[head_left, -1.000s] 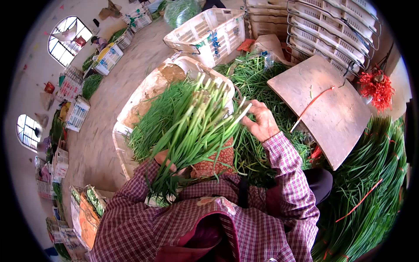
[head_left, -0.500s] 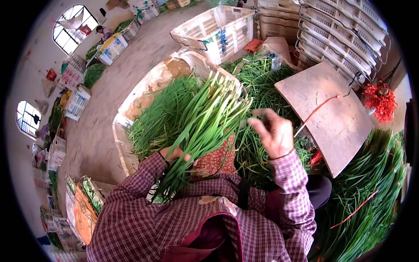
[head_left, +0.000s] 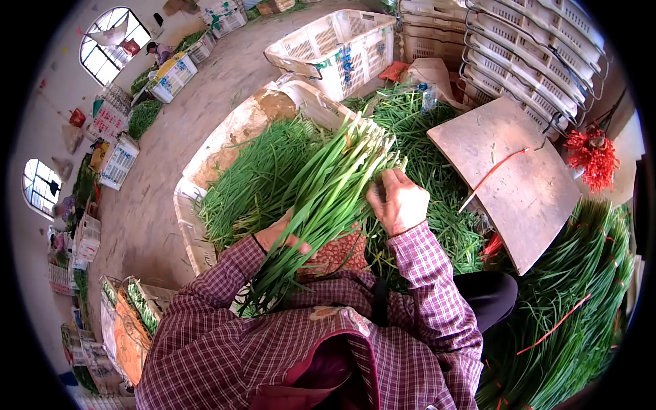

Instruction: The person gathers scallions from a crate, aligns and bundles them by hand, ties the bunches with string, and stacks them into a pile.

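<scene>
Held: one loose bundle of long green leafy stalks with pale ends point(head_left: 335, 181), lying aslant between the two hands, pale ends farther from the body, leaf tips trailing towards it.

Left hand point(head_left: 280, 236): around the leafy part, thumb laid over the top, fingers mostly hidden beneath; a loose clasp, probably to carry the limp length without crushing it.

Right hand point(head_left: 403, 203): at the pale ends, thumb and forefinger drawn together; whether a single stalk is pinched cannot be told. Its place there seems to suit picking at or evening the ends, which fan slightly.

Beneath the grip: a red patterned cloth point(head_left: 335, 256), perhaps protecting the lap.

Beyond the left hand: a heap of fine green leafy stalks point(head_left: 256, 178) in a white plastic crate with a brown-stained lining point(head_left: 193, 225), within easy reach.

Just beyond and beneath the right hand: tangled green leaf litter point(head_left: 410, 130).

Outward of the right hand: a flat brown board point(head_left: 512, 178), tilted, a thin red strip point(head_left: 493, 171) across it, handy to that side; nearer the body, a mass of long green stalks with red bands point(head_left: 560, 287), lying roughly one way, likely keeping them untangled.
</scene>
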Motion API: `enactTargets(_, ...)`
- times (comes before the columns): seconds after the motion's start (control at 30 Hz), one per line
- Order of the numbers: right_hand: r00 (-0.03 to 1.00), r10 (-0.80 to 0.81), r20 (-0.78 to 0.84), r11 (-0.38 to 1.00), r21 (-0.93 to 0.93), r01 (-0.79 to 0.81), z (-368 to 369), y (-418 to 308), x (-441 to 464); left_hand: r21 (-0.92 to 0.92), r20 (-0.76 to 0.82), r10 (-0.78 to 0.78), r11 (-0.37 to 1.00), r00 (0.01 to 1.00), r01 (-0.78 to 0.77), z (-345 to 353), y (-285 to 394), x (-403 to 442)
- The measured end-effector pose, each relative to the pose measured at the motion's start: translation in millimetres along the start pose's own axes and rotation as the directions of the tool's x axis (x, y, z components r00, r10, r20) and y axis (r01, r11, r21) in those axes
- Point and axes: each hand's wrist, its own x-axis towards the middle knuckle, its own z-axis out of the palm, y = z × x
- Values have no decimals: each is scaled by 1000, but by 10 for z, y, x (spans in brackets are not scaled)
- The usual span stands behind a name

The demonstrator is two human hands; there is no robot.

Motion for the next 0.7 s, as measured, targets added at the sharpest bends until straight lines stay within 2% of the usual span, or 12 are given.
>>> enactTargets(0.1, 999, -24, -39, 985, -174, 17, 1, 224, 27, 28, 4, -27, 999, 1000, 27, -15, -5, -13)
enactTargets(0.17, 968, -137, -209, 957, -279, 76, -102, 526, 92, 53, 1, -53, 997, 999, 53, -41, -1, -46)
enactTargets(0.23, 943, -96, -319, 934, -356, -25, -333, 882, 151, 97, -22, -85, 991, 996, 87, -82, -11, -106)
enactTargets(0.3, 926, 41, -374, 918, -353, -183, -678, 1315, 169, 91, 2, -105, 990, 994, 105, -112, -8, -185)
enactTargets(0.33, 899, 190, -395, 888, -321, -328, -821, 1453, 158, 63, 36, -115, 992, 993, 113, -117, 6, -232)
enactTargets(0.37, 922, 228, -313, 814, -459, -356, -982, 1435, 149, 67, 25, -101, 993, 995, 99, -136, -33, -255)
enactTargets(0.43, 945, 295, -143, 827, -457, -327, -1079, 1279, 93, 73, 19, -86, 994, 996, 85, -111, -10, -282)
enactTargets(0.5, 978, 193, -76, 948, -242, -205, -978, 927, 103, 95, 15, -55, 994, 998, 54, -11, 127, -294)
enactTargets(0.57, 994, 89, 58, 996, -27, -88, -756, 645, 126, 124, 32, -27, 992, 999, 22, -15, 106, -241)
enactTargets(0.63, 981, -18, 193, 999, 36, 11, -518, 555, 118, 148, 51, -7, 989, 999, 0, -31, 57, -172)
enactTargets(0.67, 971, -14, 238, 990, 140, -20, -363, 596, 120, 173, 90, 140, 973, 986, -153, -28, 42, -150)
enactTargets(0.7, 959, -19, 284, 969, 242, -53, -246, 644, 122, 174, 112, 194, 962, 974, -212, -30, 31, -139)
